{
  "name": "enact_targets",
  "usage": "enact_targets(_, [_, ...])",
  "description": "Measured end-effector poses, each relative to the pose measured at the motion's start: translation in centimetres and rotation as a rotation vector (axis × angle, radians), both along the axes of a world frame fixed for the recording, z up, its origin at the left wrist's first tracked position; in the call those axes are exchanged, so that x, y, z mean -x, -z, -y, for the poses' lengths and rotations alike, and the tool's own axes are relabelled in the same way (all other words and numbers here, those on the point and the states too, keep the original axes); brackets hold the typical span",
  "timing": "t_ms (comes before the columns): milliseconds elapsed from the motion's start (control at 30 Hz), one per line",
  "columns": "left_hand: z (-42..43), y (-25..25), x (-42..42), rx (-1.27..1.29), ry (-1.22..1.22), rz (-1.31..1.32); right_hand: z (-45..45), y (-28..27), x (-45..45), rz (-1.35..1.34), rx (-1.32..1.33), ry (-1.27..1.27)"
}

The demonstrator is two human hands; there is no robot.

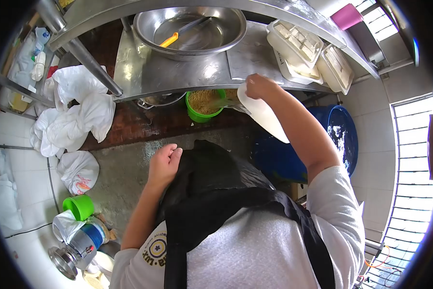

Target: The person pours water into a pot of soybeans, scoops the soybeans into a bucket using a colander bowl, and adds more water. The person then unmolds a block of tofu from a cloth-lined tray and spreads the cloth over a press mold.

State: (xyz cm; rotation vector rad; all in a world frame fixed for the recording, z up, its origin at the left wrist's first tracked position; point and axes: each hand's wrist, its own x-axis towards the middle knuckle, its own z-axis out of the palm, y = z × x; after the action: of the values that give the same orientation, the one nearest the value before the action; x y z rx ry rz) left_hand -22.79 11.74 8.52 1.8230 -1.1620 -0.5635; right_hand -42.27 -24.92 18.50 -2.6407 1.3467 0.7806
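My right hand [260,87] is closed on the rim of a white container [264,114], which is tilted to the left. Water pours from it toward a green bucket [204,117] that holds yellowish grain-like material, under the edge of the steel table. My left hand [165,164] is held in front of my apron with its fingers curled; whether anything small is inside cannot be seen. On the steel table [178,72] above the bucket is a large metal basin [192,48] with an orange-handled tool [169,40] in it.
A blue barrel [344,139] stands to the right. White trays [298,43] sit on the table's right part. White bags [69,125] and a second green bucket [79,207] are at the left. A metal shelf [274,14] crosses above the table.
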Motion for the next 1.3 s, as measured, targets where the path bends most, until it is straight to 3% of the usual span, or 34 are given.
enact_targets(200, [1.0,-2.7,3.2,-0.108,-0.074,-0.237,-0.5,-2.0,-1.8,-0.129,0.064,-0.257])
enact_targets(333, [2.6,-3.3,4.3,-0.149,-0.013,-0.175,-0.1,-4.3,0.9,-0.086,0.157,-0.295])
enact_targets(533, [4.8,-1.8,4.7,-0.073,0.035,-0.013,1.9,-7.5,19.3,0.639,0.448,0.114])
enact_targets(600, [5.1,-0.4,4.5,-0.082,0.063,0.063,2.3,-7.5,27.7,0.679,0.59,0.257])
enact_targets(767, [7.3,-0.4,5.1,-0.144,0.143,0.096,1.0,-1.9,46.5,0.237,0.688,0.518])
enact_targets(833, [8.5,-1.3,5.9,-0.131,0.163,0.104,2.1,5.8,56.4,0.155,0.607,0.584])
enact_targets(867, [8.8,-1.7,6.2,-0.122,0.17,0.103,1.9,6.4,56.9,0.161,0.6,0.594])
enact_targets(900, [9.2,-1.9,6.4,-0.13,0.176,0.113,1.5,6.4,56.8,-0.045,0.515,0.698])
enact_targets(1000, [10.2,-2.4,7.0,-0.139,0.205,0.142,0.3,4.9,55.6,-0.316,0.376,0.79])
enact_targets(1200, [10.3,-2.1,8.4,-0.13,0.173,0.136,1.6,9.1,58.5,-0.183,0.228,0.814])
enact_targets(1233, [10.2,-2.2,8.8,-0.14,0.164,0.124,2.1,11.1,59.1,-0.351,0.25,0.694])
enact_targets(1267, [10.0,-2.2,9.0,-0.151,0.152,0.112,2.1,11.3,59.2,-0.348,0.249,0.688])
enact_targets(1300, [9.8,-2.2,9.2,-0.154,0.142,0.112,1.9,11.6,59.2,-0.185,0.282,0.842])
